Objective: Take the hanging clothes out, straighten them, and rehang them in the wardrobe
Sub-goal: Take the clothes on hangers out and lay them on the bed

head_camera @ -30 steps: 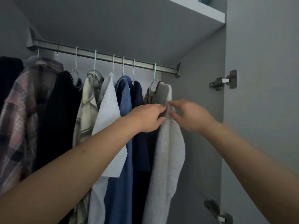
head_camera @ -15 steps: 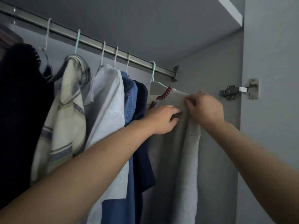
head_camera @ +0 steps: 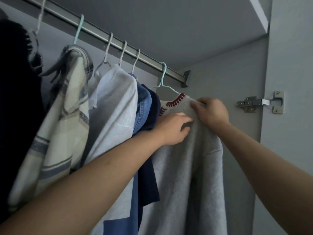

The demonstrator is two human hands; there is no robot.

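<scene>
Head view: both hands work the grey sweater at the rail's right end, last in the row. Right hand pinches the shoulder by the red-trimmed collar, left hand grips the fabric just below — probably squaring it on the mint hanger. Sweater hangs long axis vertical, collar up, hem out of frame — hook still on the rail.
</scene>
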